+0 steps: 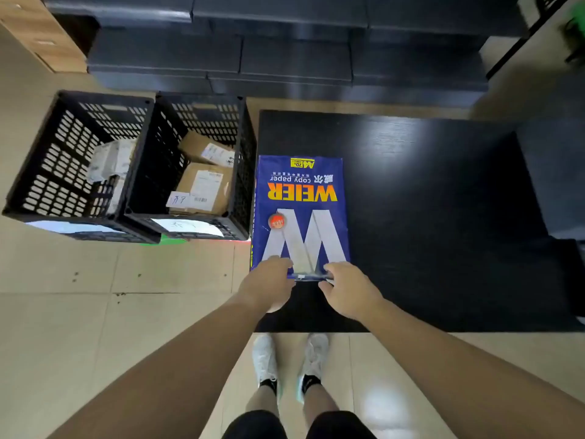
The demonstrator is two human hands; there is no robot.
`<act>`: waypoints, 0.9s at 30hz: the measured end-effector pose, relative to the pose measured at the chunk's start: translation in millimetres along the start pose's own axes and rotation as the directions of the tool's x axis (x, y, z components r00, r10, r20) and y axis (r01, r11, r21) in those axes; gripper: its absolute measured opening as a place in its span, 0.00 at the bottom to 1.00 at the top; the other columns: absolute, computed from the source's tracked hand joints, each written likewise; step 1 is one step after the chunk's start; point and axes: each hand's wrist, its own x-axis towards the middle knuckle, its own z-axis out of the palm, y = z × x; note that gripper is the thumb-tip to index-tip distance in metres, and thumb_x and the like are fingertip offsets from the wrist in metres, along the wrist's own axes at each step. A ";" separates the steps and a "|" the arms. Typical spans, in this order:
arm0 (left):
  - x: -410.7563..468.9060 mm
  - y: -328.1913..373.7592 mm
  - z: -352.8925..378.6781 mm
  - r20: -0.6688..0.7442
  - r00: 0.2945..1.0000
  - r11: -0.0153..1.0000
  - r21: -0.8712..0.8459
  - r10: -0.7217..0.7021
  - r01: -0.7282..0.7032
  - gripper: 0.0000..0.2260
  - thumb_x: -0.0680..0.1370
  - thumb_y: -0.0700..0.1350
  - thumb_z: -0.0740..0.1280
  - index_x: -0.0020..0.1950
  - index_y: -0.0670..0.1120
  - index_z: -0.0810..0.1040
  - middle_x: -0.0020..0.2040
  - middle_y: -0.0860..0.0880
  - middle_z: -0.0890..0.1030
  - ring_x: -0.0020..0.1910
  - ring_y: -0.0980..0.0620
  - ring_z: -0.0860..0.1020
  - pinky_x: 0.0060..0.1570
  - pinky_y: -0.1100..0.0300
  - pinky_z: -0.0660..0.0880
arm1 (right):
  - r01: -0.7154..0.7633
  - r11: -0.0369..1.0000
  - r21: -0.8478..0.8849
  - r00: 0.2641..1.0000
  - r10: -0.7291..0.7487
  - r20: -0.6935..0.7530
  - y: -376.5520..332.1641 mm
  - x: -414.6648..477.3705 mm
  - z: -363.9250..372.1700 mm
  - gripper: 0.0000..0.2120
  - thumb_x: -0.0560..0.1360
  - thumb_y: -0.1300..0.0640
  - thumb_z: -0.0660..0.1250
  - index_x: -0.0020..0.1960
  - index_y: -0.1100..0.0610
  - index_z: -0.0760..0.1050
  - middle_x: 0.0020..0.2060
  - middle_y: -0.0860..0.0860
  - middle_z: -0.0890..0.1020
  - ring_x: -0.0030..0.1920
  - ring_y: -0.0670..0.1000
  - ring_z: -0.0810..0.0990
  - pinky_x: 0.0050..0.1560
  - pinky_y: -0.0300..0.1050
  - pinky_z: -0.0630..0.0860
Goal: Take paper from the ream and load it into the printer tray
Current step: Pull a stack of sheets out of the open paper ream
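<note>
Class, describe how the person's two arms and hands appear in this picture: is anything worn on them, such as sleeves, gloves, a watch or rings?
Both forearms are bare right up to the picture's edge; no sleeves show. The left hand and right hand wear no gloves. No watch, bracelet or band shows on either wrist, and no rings are visible, though the fingertips are slightly blurred.

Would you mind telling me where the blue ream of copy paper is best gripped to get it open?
Grip the near short end of the ream, coming from the table's front edge. It lies flat, lengthwise away from the person, so that end faces them; the left hand and right hand are already at its wrapper edge there.
</note>
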 end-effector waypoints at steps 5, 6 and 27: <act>20.3 0.9 4.5 -0.036 0.999 1.000 0.006 -0.017 0.017 0.16 0.80 0.46 0.62 0.68 0.47 0.73 0.62 0.46 0.76 0.62 0.43 0.75 0.61 0.45 0.74 | -0.059 0.995 0.085 0.997 0.064 -0.053 -1.4 22.8 0.5 0.23 0.78 0.50 0.65 0.72 0.53 0.69 0.65 0.51 0.77 0.62 0.53 0.79 0.62 0.54 0.77; 24.1 1.1 6.3 -0.038 0.999 1.000 0.008 -0.017 0.017 0.15 0.80 0.45 0.62 0.67 0.46 0.73 0.60 0.46 0.76 0.60 0.42 0.76 0.59 0.45 0.75 | -0.048 0.995 0.091 0.996 0.054 -0.064 -0.8 26.0 2.2 0.22 0.79 0.50 0.65 0.71 0.52 0.69 0.64 0.51 0.78 0.62 0.53 0.79 0.62 0.54 0.78; 50.7 11.6 29.4 -0.284 0.958 0.999 0.001 -0.030 0.032 0.09 0.80 0.47 0.64 0.59 0.47 0.78 0.56 0.48 0.79 0.53 0.45 0.79 0.51 0.50 0.77 | 0.074 0.990 0.118 0.947 -0.033 -0.319 7.8 44.2 29.6 0.07 0.77 0.58 0.68 0.53 0.55 0.82 0.48 0.52 0.82 0.47 0.50 0.80 0.53 0.46 0.81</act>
